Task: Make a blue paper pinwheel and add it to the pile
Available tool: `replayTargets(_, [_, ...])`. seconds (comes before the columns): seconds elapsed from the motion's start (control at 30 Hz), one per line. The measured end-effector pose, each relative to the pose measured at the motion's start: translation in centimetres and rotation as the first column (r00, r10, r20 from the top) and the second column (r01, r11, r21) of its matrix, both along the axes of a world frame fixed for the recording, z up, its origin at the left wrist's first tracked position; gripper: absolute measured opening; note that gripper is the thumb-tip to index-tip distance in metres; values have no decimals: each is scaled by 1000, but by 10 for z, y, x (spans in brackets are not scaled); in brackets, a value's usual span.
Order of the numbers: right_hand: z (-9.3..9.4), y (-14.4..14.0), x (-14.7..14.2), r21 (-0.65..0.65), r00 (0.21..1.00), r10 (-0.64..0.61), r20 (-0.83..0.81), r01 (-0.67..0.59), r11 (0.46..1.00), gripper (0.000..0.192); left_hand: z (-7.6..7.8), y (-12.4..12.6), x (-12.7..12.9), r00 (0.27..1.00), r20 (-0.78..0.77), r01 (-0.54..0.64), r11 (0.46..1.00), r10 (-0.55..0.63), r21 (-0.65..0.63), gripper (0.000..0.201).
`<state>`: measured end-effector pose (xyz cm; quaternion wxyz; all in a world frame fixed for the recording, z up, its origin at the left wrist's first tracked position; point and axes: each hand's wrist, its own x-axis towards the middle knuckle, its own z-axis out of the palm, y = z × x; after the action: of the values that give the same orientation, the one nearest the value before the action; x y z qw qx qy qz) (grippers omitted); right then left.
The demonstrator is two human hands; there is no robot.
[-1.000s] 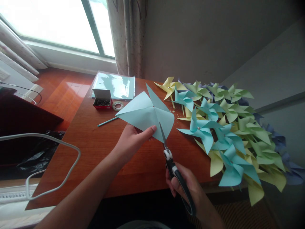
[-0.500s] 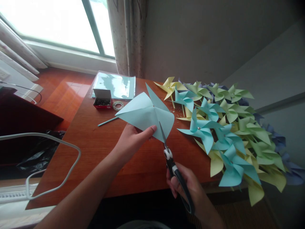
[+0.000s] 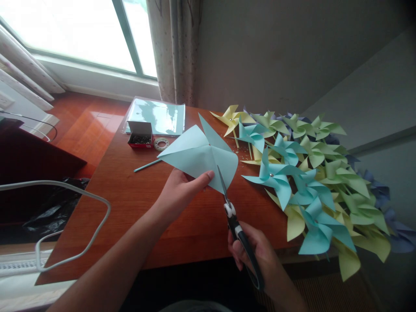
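Between thumb and fingers, my left hand [image 3: 183,190] grips a light blue paper sheet [image 3: 191,151] by its near edge. The sheet has slits running in toward its middle, and its flaps stand at different angles. My right hand [image 3: 251,247] is closed around the black and white handles of a pair of scissors [image 3: 232,216]. One blade lies over the sheet's near right corner, just right of my left thumb; the other blade is hidden. Behind the sheet, a thin blue stick [image 3: 146,165] lies on the wooden table [image 3: 130,208].
Many finished paper pinwheels [image 3: 312,186] in blue, green, yellow and purple crowd the table's right side. Toward the back are a small red box [image 3: 140,139] of dark bits, a tape roll [image 3: 161,143] and a pack of blue paper [image 3: 156,117]. A white cable [image 3: 105,216] loops at left.
Almost nothing differs. Both hands, the paper and the scissors keep nearly the same places, with only a very slight shift of the scissors' handles.
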<state>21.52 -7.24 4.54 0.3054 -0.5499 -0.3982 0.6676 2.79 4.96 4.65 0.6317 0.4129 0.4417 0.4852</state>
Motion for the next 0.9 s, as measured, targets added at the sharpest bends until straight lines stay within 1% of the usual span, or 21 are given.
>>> replayTargets(0.33, [-4, 0, 1, 1, 1000, -9, 5, 9, 1000, 50, 1, 0, 0, 1000, -9, -4, 1000, 4, -7, 26])
replayTargets(0.53, [0, 0, 0, 2, 999, -17, 30, 17, 1000, 48, 3, 0, 0, 1000, -8, 1, 1000, -1, -6, 25])
replayTargets(0.9, [1, 2, -2, -28, 999, -35, 13, 35, 999, 48, 1, 0, 0, 1000, -8, -9, 1000, 9, -2, 25])
